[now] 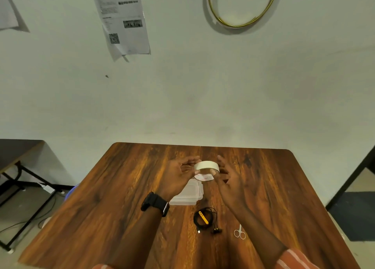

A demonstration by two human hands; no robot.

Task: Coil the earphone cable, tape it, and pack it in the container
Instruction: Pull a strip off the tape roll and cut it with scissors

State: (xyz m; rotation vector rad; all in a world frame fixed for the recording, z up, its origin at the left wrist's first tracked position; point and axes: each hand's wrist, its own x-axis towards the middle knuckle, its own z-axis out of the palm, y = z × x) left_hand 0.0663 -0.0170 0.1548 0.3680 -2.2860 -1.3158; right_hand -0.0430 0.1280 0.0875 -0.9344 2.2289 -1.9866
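Both hands [205,173] hold tape roll [206,166] — coiled earphone cable [205,220] nearer, untouched.

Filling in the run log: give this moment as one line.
stage: taping prep | both hands, left and right, hold tape roll above clear container | earphone cable coiled on table | scissors untouched

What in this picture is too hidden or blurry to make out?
Head view only:
- Tape roll: its loose end is too small to see, fingers covering part.
- Clear container: far end hidden behind left hand.
- Earphone cable: taped or not, too small.
- Wall paper: text blurred.
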